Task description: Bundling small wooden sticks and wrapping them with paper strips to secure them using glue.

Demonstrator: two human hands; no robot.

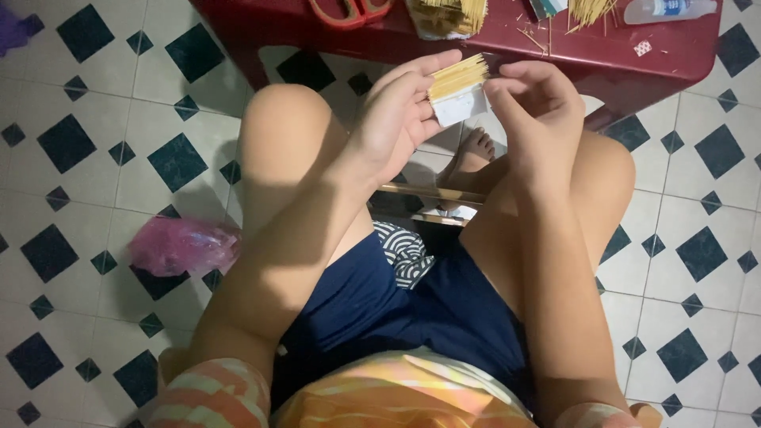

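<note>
- A bundle of thin yellow sticks [458, 77], wrapped at its lower end in a white paper band [462, 104], sat between both hands just below the near edge of the dark red tabletop [602, 54], above the person's knees.
- The left hand [396, 119] cupped the bundle from nine o'clock, its fingers [424, 67] curled over the top and the thumb pressed against the white band.
- The right hand [539, 111] met the bundle from three o'clock, fingers [507, 87] bent and pinching the band's edge.
- Both forearms ran up from six o'clock, converging on the bundle.
- At twelve o'clock on the tabletop lay orange-handled scissors [349, 9] and a second pile of sticks [448, 16]; at one o'clock, more loose sticks [590, 11] and a clear bottle with a blue label [670, 9] lying on its side.
- A small white square scrap [643, 47] lay near the tabletop's right edge.
- At eight o'clock, a pink plastic bag [184, 246] lay crumpled on the white floor with dark diamond tiles [87, 143].
</note>
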